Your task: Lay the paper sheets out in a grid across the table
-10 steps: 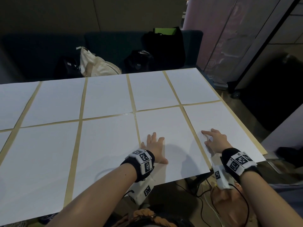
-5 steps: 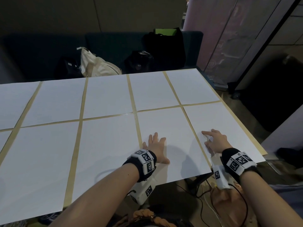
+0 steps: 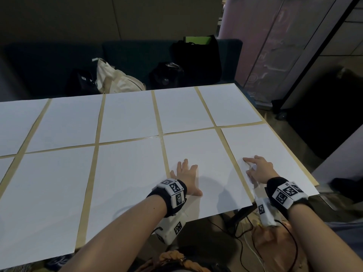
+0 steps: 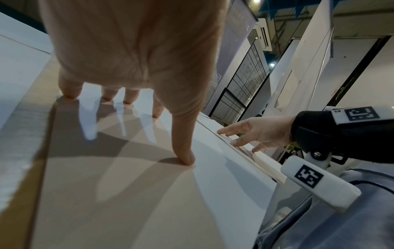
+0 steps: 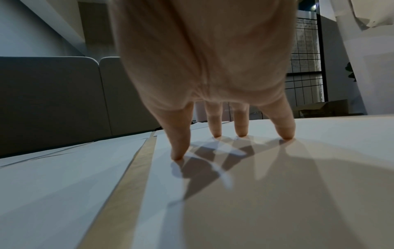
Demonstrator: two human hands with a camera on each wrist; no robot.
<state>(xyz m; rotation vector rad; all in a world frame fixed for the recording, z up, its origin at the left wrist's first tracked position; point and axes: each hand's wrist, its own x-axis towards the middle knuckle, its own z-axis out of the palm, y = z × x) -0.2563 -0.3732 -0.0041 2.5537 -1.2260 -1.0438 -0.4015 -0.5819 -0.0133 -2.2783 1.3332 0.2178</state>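
White paper sheets lie in two rows across the table point(image 3: 229, 154), with thin tan strips of tabletop between them. My left hand point(image 3: 186, 176) lies flat, fingers spread, on the near-row sheet point(image 3: 206, 150) second from the right. In the left wrist view the left hand point(image 4: 138, 67) presses down with its thumb and fingertips point(image 4: 187, 160). My right hand point(image 3: 258, 169) rests on its arched fingertips near the left edge of the near right sheet point(image 3: 275, 146). The right wrist view shows the right hand's fingertips point(image 5: 178, 155) touching the paper beside the tan gap point(image 5: 136, 168). Neither hand holds anything.
The near sheets overhang the table's front edge point(image 3: 225, 210). A dark sofa point(image 3: 137, 61) behind the table carries a white tote bag point(image 3: 115, 79) and black bags point(image 3: 196, 59). Cables point(image 3: 241, 232) hang below the front edge. The table's right edge point(image 3: 290, 154) borders open floor.
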